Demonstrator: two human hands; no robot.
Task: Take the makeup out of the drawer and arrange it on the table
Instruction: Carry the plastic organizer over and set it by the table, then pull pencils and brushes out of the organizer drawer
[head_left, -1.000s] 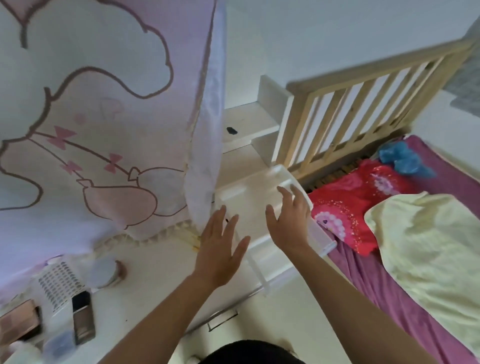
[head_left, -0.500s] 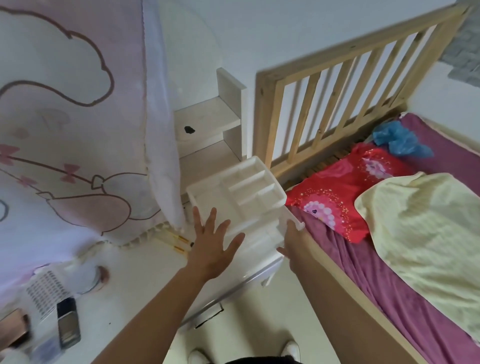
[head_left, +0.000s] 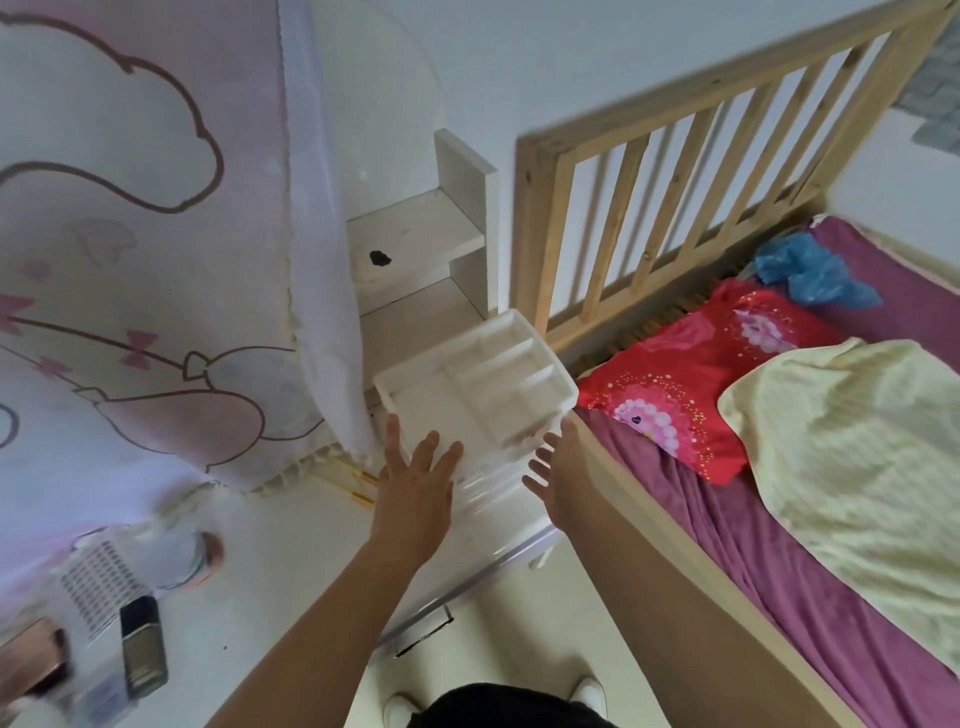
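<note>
A white plastic drawer organiser (head_left: 478, 374) stands at the right end of the white table (head_left: 291, 525), its divided top tray bare. My left hand (head_left: 415, 483) is spread flat with straight fingers at its front left. At the organiser's front right side my right hand (head_left: 561, 473) has its fingers spread, holding nothing. Makeup lies at the table's left end: a dark rectangular bottle (head_left: 143, 644), a sheet of false lashes (head_left: 101, 587), a round compact (head_left: 192, 556) and a brown palette (head_left: 36, 665). Thin gold-tipped pencils (head_left: 358, 486) lie near the curtain hem.
A pink and white cartoon curtain (head_left: 145, 234) hangs over the table's back. A white shelf (head_left: 415, 244) stands behind the organiser. To the right is a wooden bed rail (head_left: 675, 182), a red pillow (head_left: 691, 374) and a yellow blanket (head_left: 852, 447).
The view swung right and the curtain slid left. My right hand came off the organiser's top and now sits at its front right side. My left hand stays spread in front.
</note>
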